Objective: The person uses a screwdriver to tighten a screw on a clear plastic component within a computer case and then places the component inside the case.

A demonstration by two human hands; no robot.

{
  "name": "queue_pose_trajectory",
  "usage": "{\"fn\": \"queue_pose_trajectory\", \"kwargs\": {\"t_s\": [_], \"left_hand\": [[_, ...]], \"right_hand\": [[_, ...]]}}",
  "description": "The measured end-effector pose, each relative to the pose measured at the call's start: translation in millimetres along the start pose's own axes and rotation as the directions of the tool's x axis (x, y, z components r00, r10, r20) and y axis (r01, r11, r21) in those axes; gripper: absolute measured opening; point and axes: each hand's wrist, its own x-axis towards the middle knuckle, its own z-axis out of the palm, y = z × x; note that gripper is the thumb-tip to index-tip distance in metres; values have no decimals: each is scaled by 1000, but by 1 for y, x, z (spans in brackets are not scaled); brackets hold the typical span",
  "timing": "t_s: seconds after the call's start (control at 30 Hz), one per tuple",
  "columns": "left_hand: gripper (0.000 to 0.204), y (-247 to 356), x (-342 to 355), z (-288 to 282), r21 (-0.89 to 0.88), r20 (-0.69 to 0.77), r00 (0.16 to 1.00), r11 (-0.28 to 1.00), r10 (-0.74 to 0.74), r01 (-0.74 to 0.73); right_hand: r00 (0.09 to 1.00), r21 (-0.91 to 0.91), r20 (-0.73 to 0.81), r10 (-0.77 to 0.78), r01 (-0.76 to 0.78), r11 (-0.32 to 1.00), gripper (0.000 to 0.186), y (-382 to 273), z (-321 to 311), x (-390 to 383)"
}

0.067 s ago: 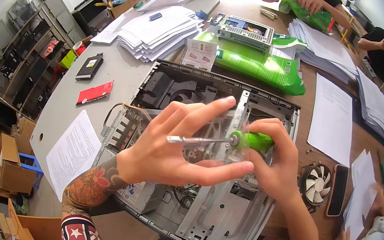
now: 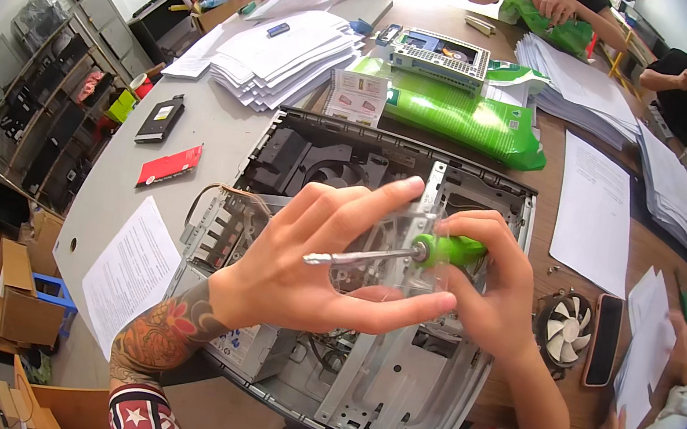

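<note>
My right hand (image 2: pixel 485 280) is closed round the green handle of a screwdriver (image 2: pixel 453 250), whose metal shaft points left across my left hand. My left hand (image 2: pixel 291 269) holds a clear plastic piece (image 2: pixel 413 271) between long, spread fingers; my right fingertips are at that piece too, and exactly where they touch it is hard to tell. Both hands are over an open computer case (image 2: pixel 390 381) with a metal bracket, a power supply, cables and a dark fan inside, partly hidden by my hands and forearms.
Paper stacks (image 2: pixel 270 53), a green package (image 2: pixel 463 126) and a metal drive unit (image 2: pixel 438 56) lie behind the case. A black drive (image 2: pixel 161 118) and red strip (image 2: pixel 168 166) are left. A fan (image 2: pixel 564 332) and phone (image 2: pixel 604 341) are right. Other people handle paper and bags around the table.
The screwdriver's tip has shifted slightly right and down, and my left fingertips have moved a little with the plastic piece.
</note>
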Motion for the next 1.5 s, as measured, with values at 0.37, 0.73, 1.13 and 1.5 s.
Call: {"fn": "queue_pose_trajectory", "kwargs": {"t_s": [0.37,0.73,1.13,1.5], "left_hand": [[46,8,2,5,83,-44,989,987,144,-140],[46,9,3,1,58,-38,996,996,75,-73],[48,6,1,-6,125,8,998,990,67,-67],[49,-2,3,-16,69,-88,991,993,97,-91]], "right_hand": [[995,86,-101,-8,17,996,31,9,5,-3],[994,44,-107,26,-21,999,33,7,3,-2],[983,38,-133,130,-126,991,31,11,3,-3],[955,87,-144,261,-251,964,28,11,1,-3]]}}
